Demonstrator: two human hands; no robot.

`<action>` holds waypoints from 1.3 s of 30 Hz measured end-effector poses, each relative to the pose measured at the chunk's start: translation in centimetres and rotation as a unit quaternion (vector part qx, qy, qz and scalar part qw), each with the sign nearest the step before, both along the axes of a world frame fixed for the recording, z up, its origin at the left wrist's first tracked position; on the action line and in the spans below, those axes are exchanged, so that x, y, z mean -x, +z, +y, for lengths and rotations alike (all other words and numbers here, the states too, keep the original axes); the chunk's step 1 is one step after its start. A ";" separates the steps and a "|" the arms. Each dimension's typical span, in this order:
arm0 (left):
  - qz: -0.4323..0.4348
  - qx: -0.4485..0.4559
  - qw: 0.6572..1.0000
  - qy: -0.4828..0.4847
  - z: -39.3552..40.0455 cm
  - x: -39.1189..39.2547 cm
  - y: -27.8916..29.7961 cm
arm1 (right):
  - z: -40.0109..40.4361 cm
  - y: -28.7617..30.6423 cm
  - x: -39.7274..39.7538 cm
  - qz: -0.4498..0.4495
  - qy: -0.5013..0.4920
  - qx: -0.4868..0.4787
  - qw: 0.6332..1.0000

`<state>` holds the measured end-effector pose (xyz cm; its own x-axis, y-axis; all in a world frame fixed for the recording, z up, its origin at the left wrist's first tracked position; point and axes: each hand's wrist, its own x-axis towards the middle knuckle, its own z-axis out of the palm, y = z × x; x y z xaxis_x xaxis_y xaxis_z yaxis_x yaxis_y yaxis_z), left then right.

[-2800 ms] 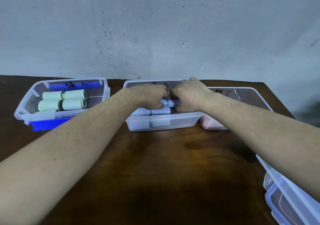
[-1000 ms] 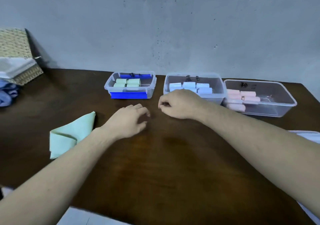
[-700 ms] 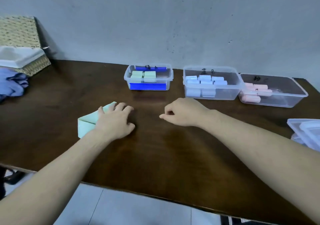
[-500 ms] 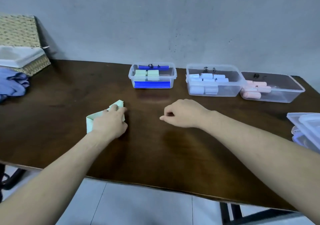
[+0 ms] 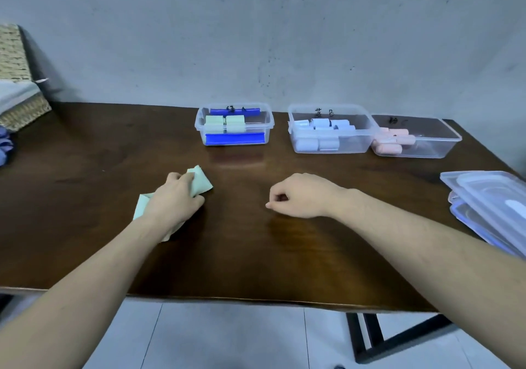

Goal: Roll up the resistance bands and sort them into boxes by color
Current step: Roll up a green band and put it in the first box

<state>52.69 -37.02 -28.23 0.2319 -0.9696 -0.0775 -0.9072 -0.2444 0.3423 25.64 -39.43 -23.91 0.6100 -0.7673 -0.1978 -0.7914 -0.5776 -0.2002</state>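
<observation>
Your left hand (image 5: 173,198) grips unrolled green band (image 5: 200,182); right hand (image 5: 299,196) curled, empty. Step: fetching. Next: flatten, roll it tight for green box (image 5: 199,125).

Band (image 5: 200,184): we see pale green
Table (image 5: 256,255): dark brown wood
Left box (image 5: 267,124): clear, blue clips (green rolls (image 5: 225,123) inside)
Middle rolls (image 5: 316,135): light blue
Right rolls (image 5: 391,141): pink
Basket (image 5: 14,55): tan weave

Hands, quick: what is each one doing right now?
Left hand: grips the folded green band.
Right hand: curled shut, holding nothing visible.
</observation>
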 end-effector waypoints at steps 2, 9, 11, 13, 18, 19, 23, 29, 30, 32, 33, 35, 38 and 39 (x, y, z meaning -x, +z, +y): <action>0.049 0.031 0.998 -0.014 -0.1 0.3 0.1 | 0.1 -0.1 0.3 0.001 -0.005 -0.002 1.000; 0.331 0.118 0.932 -0.082 -0.1 5.0 1.9 | 0.7 0.4 1.4 -0.087 -0.074 -0.097 0.989; 0.406 0.117 0.901 -0.097 0.0 7.2 2.7 | 1.0 1.1 1.5 -0.152 -0.117 -0.142 0.971; 0.448 0.109 0.877 -0.134 0.2 9.4 3.4 | 1.4 1.9 1.7 -0.217 -0.158 -0.160 0.950; 0.447 0.098 0.866 -0.201 0.4 13.6 4.1 | 1.4 2.6 3.2 -0.366 -0.218 -0.118 0.897; 0.443 0.095 0.867 -0.209 0.4 14.3 4.2 | 1.3 2.6 3.5 -0.382 -0.227 -0.106 0.890; 0.381 0.090 0.902 -0.183 0.1 16.2 4.8 | 1.0 2.3 5.8 -0.457 -0.278 -0.136 0.834; 0.420 -0.002 0.881 -0.220 0.1 18.7 5.9 | 1.2 2.9 8.7 -0.574 -0.300 -0.187 0.739; 0.432 -0.006 0.872 -0.228 0.2 19.3 6.1 | 1.1 3.1 9.3 -0.583 -0.296 -0.189 0.732; 0.456 -0.013 0.861 -0.224 0.3 20.3 6.3 | 1.1 3.6 10.1 -0.584 -0.296 -0.193 0.731; 0.472 -0.027 0.853 -0.222 0.3 21.0 6.4 | 1.1 3.8 10.5 -0.581 -0.304 -0.193 0.729; 0.501 -0.055 0.836 -0.217 0.2 22.4 6.7 | 1.3 4.3 11.1 -0.591 -0.323 -0.197 0.712; 0.568 -0.075 0.797 -0.192 -0.3 24.2 6.8 | 1.1 4.3 11.9 -0.603 -0.331 -0.187 0.701; 0.592 -0.078 0.782 -0.179 -0.6 24.7 6.6 | 1.0 4.0 12.1 -0.594 -0.331 -0.186 0.710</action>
<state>28.01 -37.60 -21.63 -0.3750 -0.9138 -0.1563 0.0021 -0.1694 0.9855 13.50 -38.43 -19.94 0.0464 -0.9929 -0.1091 -0.0113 0.1087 -0.9940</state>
